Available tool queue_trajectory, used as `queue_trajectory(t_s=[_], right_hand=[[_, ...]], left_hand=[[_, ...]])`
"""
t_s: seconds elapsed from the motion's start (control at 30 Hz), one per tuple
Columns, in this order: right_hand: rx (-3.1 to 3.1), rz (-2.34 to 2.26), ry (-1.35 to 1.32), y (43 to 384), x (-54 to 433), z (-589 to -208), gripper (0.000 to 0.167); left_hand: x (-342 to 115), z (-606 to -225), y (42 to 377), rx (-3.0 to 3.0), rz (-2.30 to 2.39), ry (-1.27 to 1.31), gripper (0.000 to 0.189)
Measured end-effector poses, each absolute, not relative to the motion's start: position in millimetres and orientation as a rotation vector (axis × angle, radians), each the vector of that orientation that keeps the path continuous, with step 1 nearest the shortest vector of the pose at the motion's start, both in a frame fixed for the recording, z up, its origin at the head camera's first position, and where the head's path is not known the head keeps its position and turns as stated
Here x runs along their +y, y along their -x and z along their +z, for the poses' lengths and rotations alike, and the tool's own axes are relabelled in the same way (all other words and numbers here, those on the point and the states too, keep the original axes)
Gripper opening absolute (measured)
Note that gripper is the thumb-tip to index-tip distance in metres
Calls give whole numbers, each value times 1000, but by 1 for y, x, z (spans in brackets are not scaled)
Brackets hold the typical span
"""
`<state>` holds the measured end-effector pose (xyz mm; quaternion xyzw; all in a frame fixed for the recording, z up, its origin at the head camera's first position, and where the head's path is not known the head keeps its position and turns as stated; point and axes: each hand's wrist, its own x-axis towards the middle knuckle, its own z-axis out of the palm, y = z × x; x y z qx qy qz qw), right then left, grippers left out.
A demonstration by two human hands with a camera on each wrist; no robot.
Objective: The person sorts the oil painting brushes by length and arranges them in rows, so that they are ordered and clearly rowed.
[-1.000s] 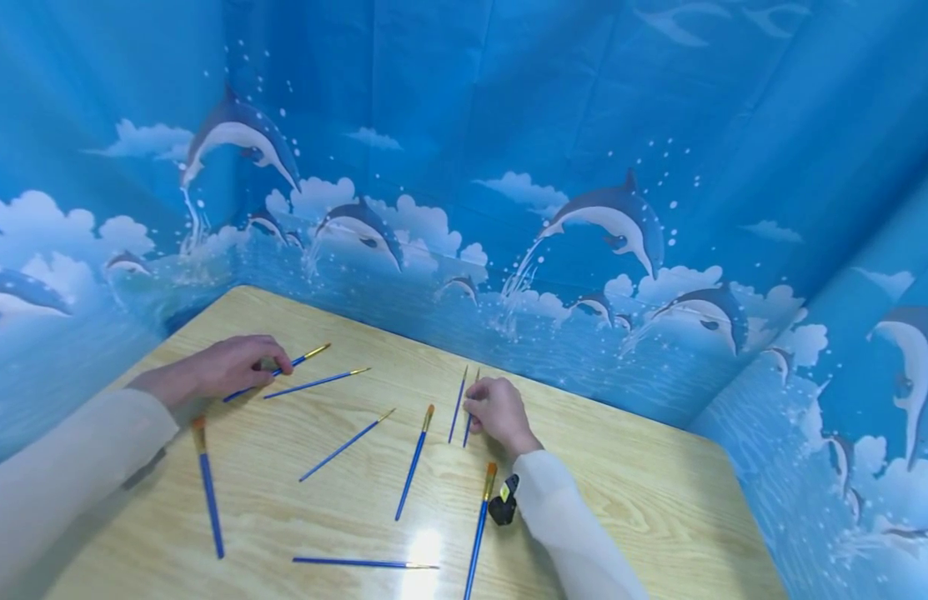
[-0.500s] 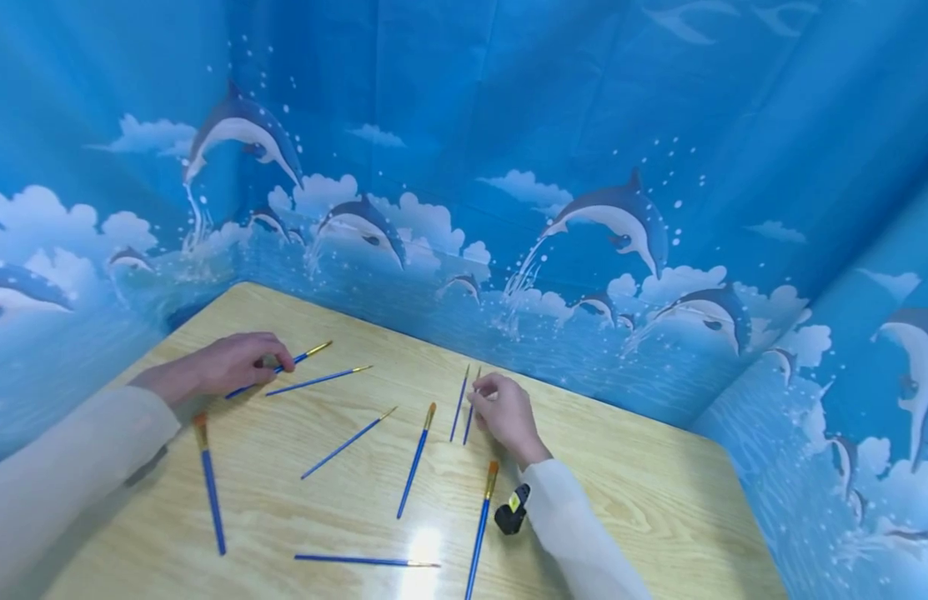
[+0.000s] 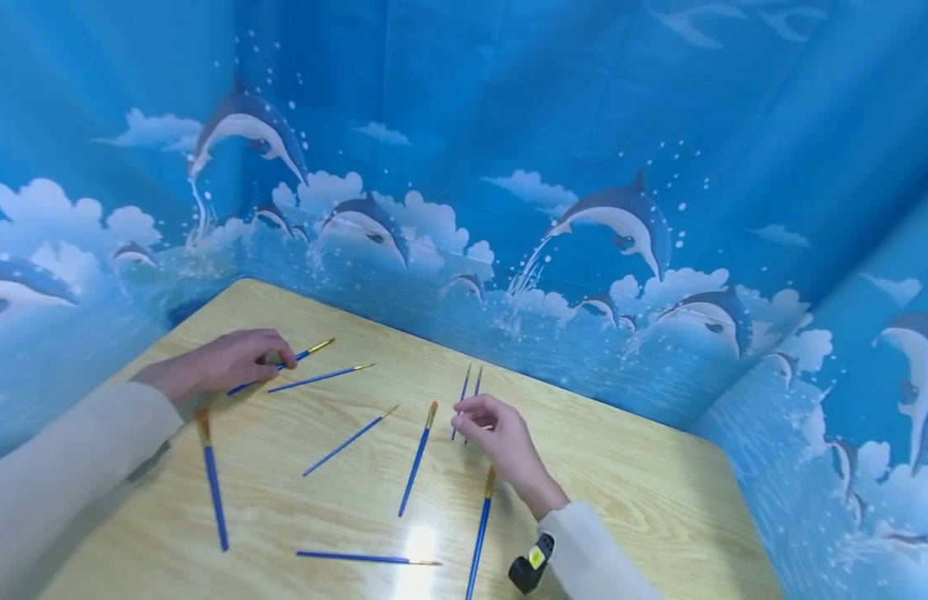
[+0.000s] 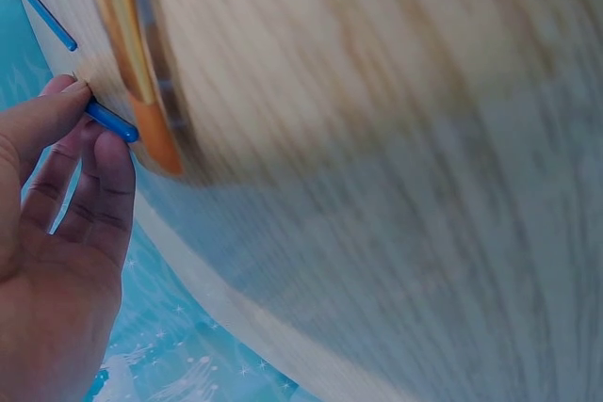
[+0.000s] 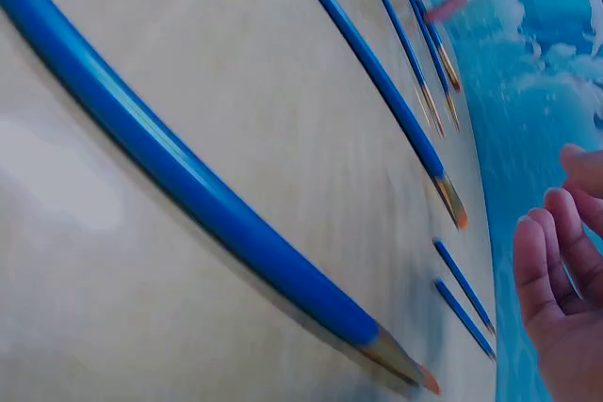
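My left hand [image 3: 242,357] pinches a blue paintbrush [image 3: 314,347] lying at the table's far left; in the left wrist view thumb and fingers close on its blue handle [image 4: 113,121]. A thinner paintbrush [image 3: 321,378] lies just beside it. My right hand [image 3: 503,435] is over the table in front of two thin paintbrushes, one [image 3: 465,385] on the left and one [image 3: 478,383] on the right, partly covering them in the head view. Its fingers bend loosely with nothing between them; the right wrist view shows this hand [image 5: 570,280] apart from both brushes.
More paintbrushes lie spread on the wooden table [image 3: 621,483]: a wide one [image 3: 214,487] at left, a thin one [image 3: 351,442], a flat one [image 3: 416,462], one across the front [image 3: 351,557], and a wide one [image 3: 479,537] by the right sleeve. A dolphin-print curtain [image 3: 433,100] surrounds the table.
My right hand has let go of the right-hand thin paintbrush and drawn back towards me, leaving it beside the other thin one. My left hand stays on its paintbrush.
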<state>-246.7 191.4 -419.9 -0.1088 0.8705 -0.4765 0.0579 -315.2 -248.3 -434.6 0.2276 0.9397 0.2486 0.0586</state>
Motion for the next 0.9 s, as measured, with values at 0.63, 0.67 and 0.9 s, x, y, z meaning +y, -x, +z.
queue_trajectory(t_s=[0.63,0.67,0.9], right_hand=[[2402,-1214,865,173,158,-433,16],[2405,-1191,886,171,157,-434,16],[2447,-947,1056,161,154,-438,20]], left_hand=[[-250,-437,319,2846,729,-671,18],[-250,-437,319,2846,729,-666,18],[-249,-436,318,2837,757,-663,17]])
